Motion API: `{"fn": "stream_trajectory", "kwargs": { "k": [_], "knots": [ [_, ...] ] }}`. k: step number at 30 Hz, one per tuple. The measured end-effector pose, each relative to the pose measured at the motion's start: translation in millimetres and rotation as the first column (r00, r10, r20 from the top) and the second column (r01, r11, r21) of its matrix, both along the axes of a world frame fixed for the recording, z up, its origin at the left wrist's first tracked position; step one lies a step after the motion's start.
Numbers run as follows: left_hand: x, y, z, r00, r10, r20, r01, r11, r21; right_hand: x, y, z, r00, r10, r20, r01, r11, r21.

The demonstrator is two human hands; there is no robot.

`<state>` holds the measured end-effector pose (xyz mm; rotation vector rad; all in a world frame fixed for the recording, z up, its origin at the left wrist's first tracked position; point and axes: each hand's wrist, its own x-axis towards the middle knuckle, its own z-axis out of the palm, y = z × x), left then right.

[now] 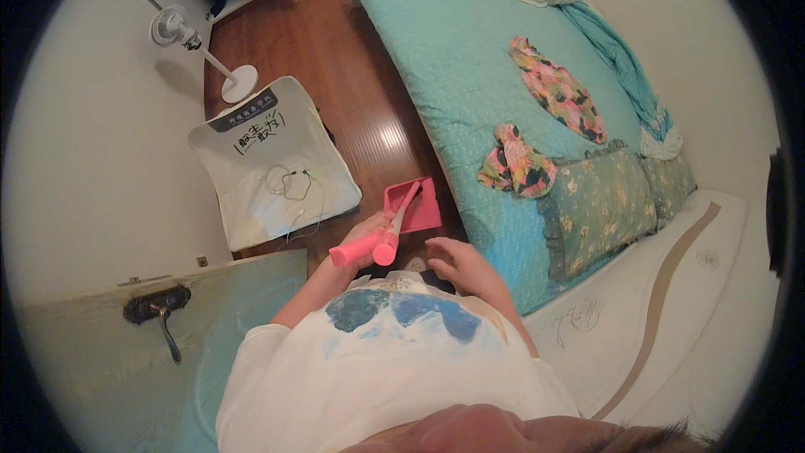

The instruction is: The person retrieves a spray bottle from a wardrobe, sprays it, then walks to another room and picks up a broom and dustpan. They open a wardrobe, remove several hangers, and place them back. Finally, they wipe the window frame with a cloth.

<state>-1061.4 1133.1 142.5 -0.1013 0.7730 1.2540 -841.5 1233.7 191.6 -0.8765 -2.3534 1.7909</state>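
Observation:
My left hand grips two handles together in front of my waist. One is a thick pink handle pointing to the left. The other is a pale pole with a pink end, running down toward a pink dustpan low over the wooden floor. Whether the dustpan touches the floor, I cannot tell. What is on the far end of the pole is hard to make out. Beside the bed, my right hand holds nothing, its fingers apart and slightly bent.
To the right stands a bed with a turquoise sheet, floral pillows and patterned clothing. On the left, a white cloth-covered piece of furniture bears writing and cables. Beyond is a white fan; a door handle juts out lower left.

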Motion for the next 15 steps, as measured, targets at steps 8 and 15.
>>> {"fn": "stream_trajectory", "kwargs": {
  "k": [8,15],
  "knots": [
    [-67.0,93.5,-16.8,0.992,0.025,-0.127,-0.027,1.0,-0.013,-75.1,97.8,-42.4,0.998,-0.033,0.057,0.04,0.991,-0.128],
    [-130.7,153.7,-10.0,0.977,0.174,0.123,-0.17,0.985,-0.04,-175.3,173.3,-63.3,0.985,-0.123,0.119,0.168,0.831,-0.531]
  ]
}}
